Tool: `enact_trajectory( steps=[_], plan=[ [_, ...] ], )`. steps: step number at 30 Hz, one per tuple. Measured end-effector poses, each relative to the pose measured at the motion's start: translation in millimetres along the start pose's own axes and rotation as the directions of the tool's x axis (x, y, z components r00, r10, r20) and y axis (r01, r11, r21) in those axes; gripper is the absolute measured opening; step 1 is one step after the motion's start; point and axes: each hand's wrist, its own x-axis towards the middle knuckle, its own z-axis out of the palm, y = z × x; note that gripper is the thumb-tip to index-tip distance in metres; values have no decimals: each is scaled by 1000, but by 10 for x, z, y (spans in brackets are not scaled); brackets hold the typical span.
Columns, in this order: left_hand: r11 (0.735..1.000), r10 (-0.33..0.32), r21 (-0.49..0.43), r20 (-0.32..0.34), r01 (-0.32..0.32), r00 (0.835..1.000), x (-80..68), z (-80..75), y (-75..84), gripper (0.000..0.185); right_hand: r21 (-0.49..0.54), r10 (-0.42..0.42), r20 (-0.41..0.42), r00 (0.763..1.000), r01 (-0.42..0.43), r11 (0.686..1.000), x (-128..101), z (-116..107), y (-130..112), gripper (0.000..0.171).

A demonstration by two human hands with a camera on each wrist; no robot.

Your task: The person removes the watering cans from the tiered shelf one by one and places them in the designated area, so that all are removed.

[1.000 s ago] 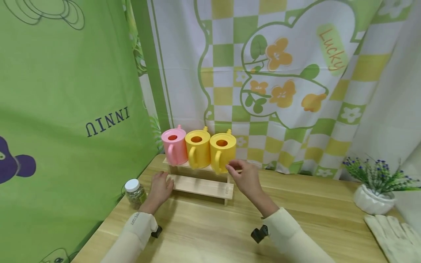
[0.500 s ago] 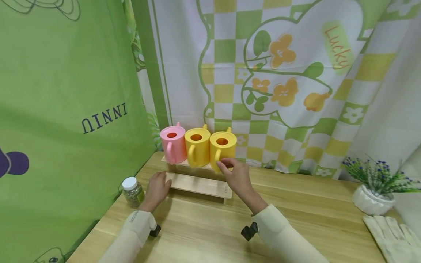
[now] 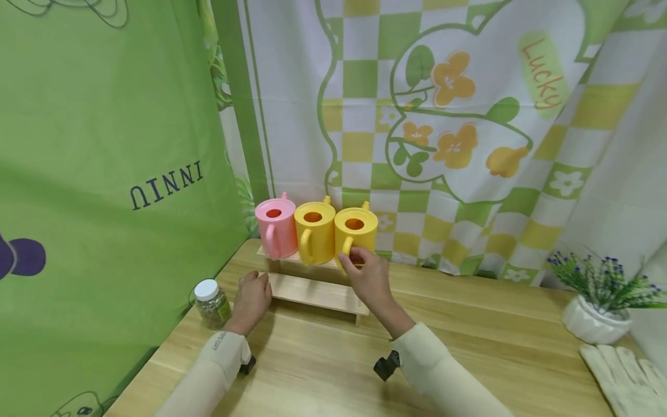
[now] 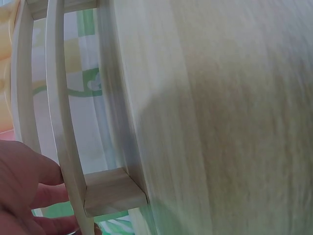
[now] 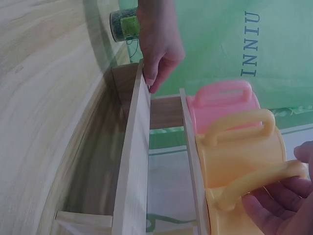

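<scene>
Right hand [image 3: 369, 279] pinches handle of yellow watering can [image 3: 356, 234]. Left hand [image 3: 252, 299], fingers relaxed, touches left end of wooden rack [image 3: 312, 292]; jar [image 3: 210, 304] just left.

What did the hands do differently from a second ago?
The right hand slid left along the top shelf and took hold of the handle of the right yellow watering can; before, it only hovered beside that can. The left hand stayed on the left end of the wooden rack. The pink can, middle yellow can and jar did not move.
</scene>
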Motion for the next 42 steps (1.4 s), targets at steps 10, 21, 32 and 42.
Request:
enact_trajectory(
  steps=[10, 21, 32, 42],
  plan=[
    [998, 26, 62, 15, -27, 1000, 8, 61, 100, 28, -35, 20, -31, 999, -21, 999, -20, -81, -17, 21],
    [998, 28, 60, 34, -30, 999, -51, 157, 153, 30, -122, 4, -88, 996, -15, 992, -115, -372, -8, 17],
    [993, 51, 102, 17, -53, 999, -66, 67, 88, 27, -144, -85, -169, 982, 61, 988, -338, -874, 26, 20],
    [994, 29, 100, 28, -32, 999, -3, -1, 47, 28, -159, -57, -172, 984, 29, 987, -497, -920, 422, 20]
  ],
)
